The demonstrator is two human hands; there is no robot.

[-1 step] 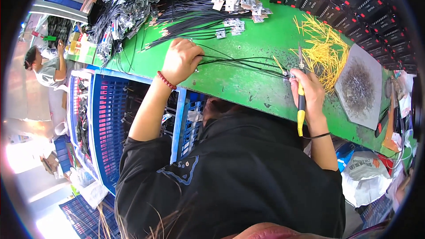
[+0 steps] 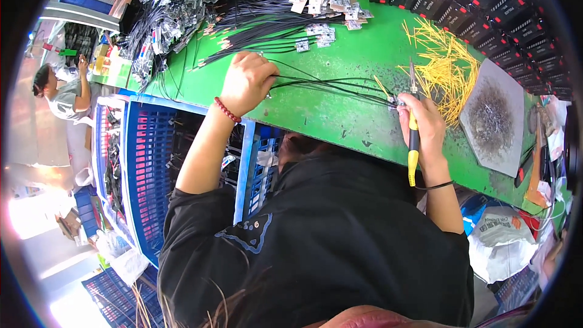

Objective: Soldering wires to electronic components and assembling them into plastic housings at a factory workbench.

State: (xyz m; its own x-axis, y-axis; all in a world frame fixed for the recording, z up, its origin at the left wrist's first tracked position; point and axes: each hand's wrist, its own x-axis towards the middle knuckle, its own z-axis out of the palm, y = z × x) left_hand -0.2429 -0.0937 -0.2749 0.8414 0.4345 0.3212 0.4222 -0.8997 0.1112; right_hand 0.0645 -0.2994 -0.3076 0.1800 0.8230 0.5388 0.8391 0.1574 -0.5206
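My left hand (image 2: pixel 249 79), with a red bead bracelet at the wrist, is closed on one end of a few thin black wires (image 2: pixel 334 83). The wires stretch over the green table to my right hand (image 2: pixel 425 123). That hand is closed round a yellow-and-black soldering iron (image 2: pixel 414 140), its metal tip pointing away from me. Small silvery parts (image 2: pixel 396 103) at the wires' right end sit against its fingertips; I cannot tell how they are held. A short yellow wire (image 2: pixel 381 87) stands beside them. What lies inside my left fingers is hidden.
Beyond my hands lie black wires with small boards (image 2: pixel 316 36) and a tangled heap of similar pieces (image 2: pixel 176 18). Yellow wires (image 2: pixel 449 67) are piled by a grey, scorched plate (image 2: pixel 516 106). Black cases (image 2: pixel 473 9) line the far right. A blue crate (image 2: pixel 149 170) stands left; a person (image 2: pixel 64 94) sits beyond.
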